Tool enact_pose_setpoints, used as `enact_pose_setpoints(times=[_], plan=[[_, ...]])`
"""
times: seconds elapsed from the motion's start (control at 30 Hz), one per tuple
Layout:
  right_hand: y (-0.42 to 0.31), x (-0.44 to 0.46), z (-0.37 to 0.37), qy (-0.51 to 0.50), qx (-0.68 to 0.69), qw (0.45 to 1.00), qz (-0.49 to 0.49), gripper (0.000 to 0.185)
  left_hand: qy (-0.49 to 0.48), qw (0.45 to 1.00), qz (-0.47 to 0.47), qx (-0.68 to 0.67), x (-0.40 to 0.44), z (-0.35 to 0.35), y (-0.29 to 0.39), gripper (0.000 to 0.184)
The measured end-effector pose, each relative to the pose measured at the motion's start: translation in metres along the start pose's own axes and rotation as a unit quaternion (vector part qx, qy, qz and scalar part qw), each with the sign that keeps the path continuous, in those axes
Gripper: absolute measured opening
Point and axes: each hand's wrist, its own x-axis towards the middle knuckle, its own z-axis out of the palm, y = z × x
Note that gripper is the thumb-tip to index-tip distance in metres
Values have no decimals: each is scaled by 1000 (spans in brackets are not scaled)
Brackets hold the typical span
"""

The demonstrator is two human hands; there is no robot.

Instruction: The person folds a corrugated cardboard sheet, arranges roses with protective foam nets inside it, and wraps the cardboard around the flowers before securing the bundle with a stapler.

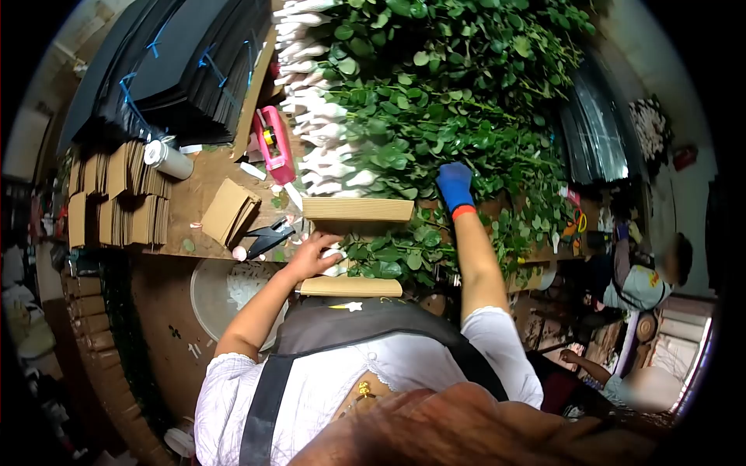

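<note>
My left hand [309,256] is bare, its fingers spread over white-wrapped flower heads [334,262] between two upright edges of corrugated cardboard [357,208]. Green leafy stems [400,252] run rightward from those heads. In a blue glove with an orange cuff, my right hand [456,185] rests among the leaves of the large pile of stems [466,116]; its fingers are partly lost in the leaves, and whether they hold a stem does not show. White-netted heads [315,116] line the pile's left side.
Left on the wooden table [203,163] are a pink tape dispenser [273,144], a black stapler [270,235], folded cardboard pieces [230,211], a white cup [169,159] and dark sheet stacks [190,70]. Orange scissors [579,221] lie right. Two people [641,283] are at far right.
</note>
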Motion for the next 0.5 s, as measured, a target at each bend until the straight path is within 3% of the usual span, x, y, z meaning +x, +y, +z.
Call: enact_pose_setpoints(times=[0.03, 0.13, 0.23, 0.3, 0.33, 0.37, 0.4, 0.43, 0.47, 0.5], plan=[[4, 2, 14, 58, -26, 998, 17, 27, 4, 1000, 7, -5, 1, 1, 1, 45], [0, -13, 26, 70, 5, 997, 26, 31, 1, 1000, -3, -2, -3, 0, 3, 46], [31, -55, -38, -130, 42, 983, -120, 42, 2, 1000, -3, 7, 1, -4, 9, 43], [47, -64, -91, -202, 143, 959, -141, 48, 2, 1000, -1, 2, 2, -5, 11, 40], [43, -78, -117, -91, 291, 946, -112, 46, 20, 999, 21, 31, 4, -4, 8, 35], [38, -76, -134, -5, 360, 931, -56, 37, 17, 999, 0, 27, 6, -7, 15, 28], [28, -75, -152, 126, 382, 913, -72, 28, 25, 999, 2, 40, 8, -4, 13, 25], [26, -53, -143, 274, 339, 893, -111, 24, 33, 998, 3, 54, 9, -2, 10, 23], [26, -28, -135, 348, 273, 886, -139, 25, 26, 998, -3, 60, 11, -2, 10, 22], [25, -5, -122, 337, 195, 909, -149, 25, 19, 998, -9, 66, 13, -3, 11, 21]])
